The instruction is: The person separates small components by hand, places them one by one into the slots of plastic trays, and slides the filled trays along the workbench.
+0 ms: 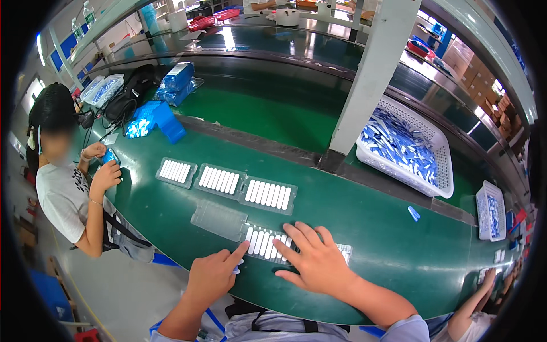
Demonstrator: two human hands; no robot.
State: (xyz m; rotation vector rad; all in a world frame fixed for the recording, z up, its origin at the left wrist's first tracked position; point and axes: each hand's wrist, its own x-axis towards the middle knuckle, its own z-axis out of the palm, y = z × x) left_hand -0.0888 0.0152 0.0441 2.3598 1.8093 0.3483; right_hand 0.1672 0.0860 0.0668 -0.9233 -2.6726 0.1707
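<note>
A clear plastic tray (263,244) with several white stick-shaped pieces in a row lies on the green table in front of me. My left hand (212,277) is at its left end, index fingertip on or just beside the first stick. Its other fingers curl around a small blue-and-white piece (238,266), mostly hidden. My right hand (317,259) lies spread over the tray's right part, fingertips at the sticks, and hides some of them. An empty clear tray half (219,220) adjoins the tray on the left. Past my right hand another tray's edge (345,251) shows.
Three filled trays (272,195) lie farther off. A white basket (364,151) of blue-and-white pieces stands by a white post (370,74); a smaller basket (482,214) is at far right. A loose blue piece (413,213) lies nearby. A person (68,194) works at left.
</note>
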